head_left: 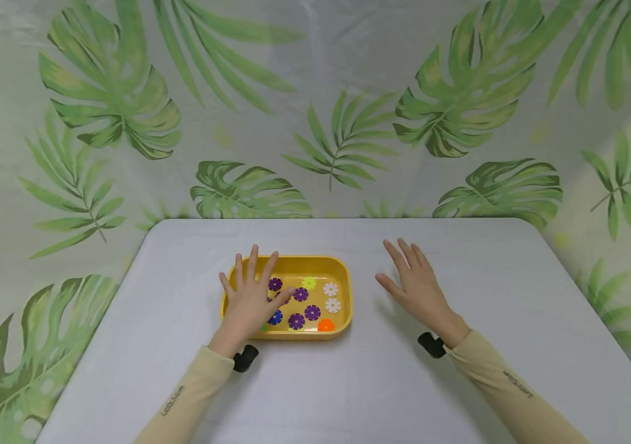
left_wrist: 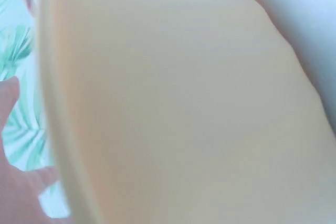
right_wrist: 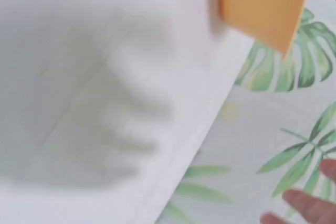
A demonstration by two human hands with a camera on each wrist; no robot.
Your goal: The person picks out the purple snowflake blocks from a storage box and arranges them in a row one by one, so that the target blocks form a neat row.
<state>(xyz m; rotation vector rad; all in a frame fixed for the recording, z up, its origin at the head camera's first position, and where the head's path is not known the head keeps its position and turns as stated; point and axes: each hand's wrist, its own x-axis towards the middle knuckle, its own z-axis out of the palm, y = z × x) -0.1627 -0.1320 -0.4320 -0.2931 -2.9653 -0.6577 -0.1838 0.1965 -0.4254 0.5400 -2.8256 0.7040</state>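
Note:
A yellow tray (head_left: 293, 337) lies left of the middle on the white table, with several small notched discs in it. Among them are a purple disc (head_left: 296, 321), a white disc (head_left: 332, 305), an orange disc (head_left: 325, 325) and a yellow-green disc (head_left: 308, 283). My left hand (head_left: 248, 302) is spread over the tray's left side, fingers straight, hiding part of the contents. To the right of the tray my right hand (head_left: 416, 288) hovers with fingers extended and holds nothing. The tray's side wall (left_wrist: 184, 98) fills most of the left wrist view, blurred.
The white tablecloth (head_left: 371, 394) covers the table, whose far edge meets a leaf-printed curtain (head_left: 343, 142). A black wrist camera (head_left: 245, 358) sits at the left wrist, and another black camera (head_left: 432, 345) at the right wrist.

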